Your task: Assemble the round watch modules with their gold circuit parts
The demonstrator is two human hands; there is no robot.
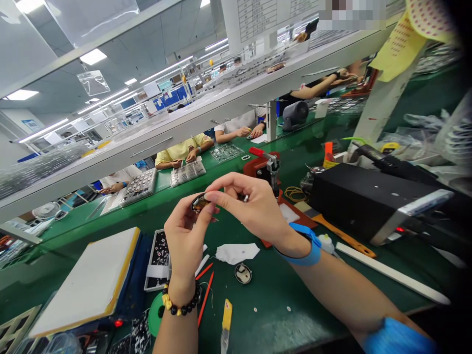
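Observation:
My left hand grips a small round watch-like case between thumb and fingers, its dark rim and amber-brown inside showing. My right hand has thumb and index finger pinched together at the upper right edge of that case. Something small with a pale tip pokes out by my right fingers; I cannot make out what it is. Below my hands, a second round case lies on the green mat, pale inside. Close to it are a crumpled white cloth, red tweezers and a yellow-handled blade.
A tray of small parts and a white-topped stack stand left. Rightward are a red-handled toggle clamp, an orange-handled brush, a black box and a white stick. Co-workers sit beyond the shelf beam.

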